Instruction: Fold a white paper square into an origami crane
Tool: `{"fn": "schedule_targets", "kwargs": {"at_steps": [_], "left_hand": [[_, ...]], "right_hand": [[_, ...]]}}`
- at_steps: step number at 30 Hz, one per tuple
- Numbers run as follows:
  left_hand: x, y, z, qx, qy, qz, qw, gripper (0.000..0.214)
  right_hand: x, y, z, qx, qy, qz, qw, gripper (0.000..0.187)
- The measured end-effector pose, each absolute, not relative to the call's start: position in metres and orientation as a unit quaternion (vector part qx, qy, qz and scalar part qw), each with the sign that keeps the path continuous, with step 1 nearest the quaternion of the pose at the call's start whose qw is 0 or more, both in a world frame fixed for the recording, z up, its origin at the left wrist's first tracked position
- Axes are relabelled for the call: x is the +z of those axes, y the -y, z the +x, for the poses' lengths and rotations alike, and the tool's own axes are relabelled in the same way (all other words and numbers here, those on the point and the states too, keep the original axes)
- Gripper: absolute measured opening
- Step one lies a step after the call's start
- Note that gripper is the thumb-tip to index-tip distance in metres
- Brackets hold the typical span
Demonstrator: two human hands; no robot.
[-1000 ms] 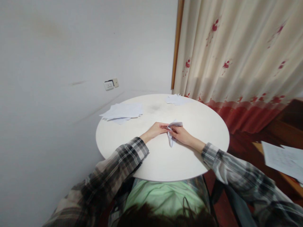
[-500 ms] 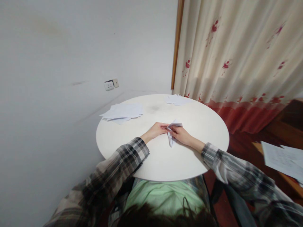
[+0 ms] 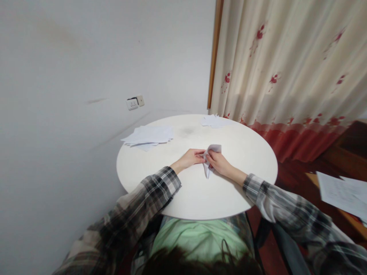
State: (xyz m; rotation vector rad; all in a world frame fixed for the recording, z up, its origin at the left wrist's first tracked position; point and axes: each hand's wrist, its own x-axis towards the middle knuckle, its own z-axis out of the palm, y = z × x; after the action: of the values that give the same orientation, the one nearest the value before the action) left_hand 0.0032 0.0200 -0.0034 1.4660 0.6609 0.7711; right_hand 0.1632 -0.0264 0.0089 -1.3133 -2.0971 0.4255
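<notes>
A small folded white paper [image 3: 208, 169] lies on the round white table [image 3: 197, 198], its narrow tip pointing toward me. My left hand [image 3: 192, 157] pinches the paper's left edge with closed fingers. My right hand [image 3: 218, 162] grips its upper right part, where a flap [image 3: 215, 148] stands raised above the fingers. Both hands meet at the middle of the table. Plaid sleeves cover both forearms.
A loose stack of white sheets [image 3: 149, 136] lies at the table's far left. A smaller pile of paper [image 3: 213, 121] sits at the far edge by the floral curtain [image 3: 286, 65]. More sheets [image 3: 342, 195] rest on a wooden surface at the right. A wall socket [image 3: 134, 102] is behind.
The paper's upper flap has been lifted and stands higher than before. Both hands stay in the same spot, the fingers shifting slightly.
</notes>
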Motion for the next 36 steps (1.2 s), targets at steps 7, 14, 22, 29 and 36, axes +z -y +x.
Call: {"fn": "schedule_targets", "kwargs": {"at_steps": [7,14,22,29,36], "left_hand": [[-0.002,-0.022,0.008,0.368,-0.308,0.6,0.641,0.045],[-0.003,-0.023,0.007,0.355,-0.3,0.621,0.631,0.038],[-0.006,-0.024,0.007,0.366,-0.343,0.606,0.618,0.037],[-0.005,-0.023,0.007,0.37,-0.354,0.6,0.614,0.038],[-0.006,-0.024,0.008,0.369,-0.37,0.598,0.608,0.036]], "right_hand": [[0.005,0.023,0.164,0.192,0.787,-0.495,0.314,0.015],[0.01,0.027,0.163,0.178,0.791,-0.49,0.32,0.017],[0.011,0.028,0.164,0.188,0.791,-0.48,0.328,0.017],[0.01,0.027,0.164,0.172,0.787,-0.495,0.325,0.015],[0.016,0.032,0.165,0.157,0.79,-0.505,0.31,0.012]]}}
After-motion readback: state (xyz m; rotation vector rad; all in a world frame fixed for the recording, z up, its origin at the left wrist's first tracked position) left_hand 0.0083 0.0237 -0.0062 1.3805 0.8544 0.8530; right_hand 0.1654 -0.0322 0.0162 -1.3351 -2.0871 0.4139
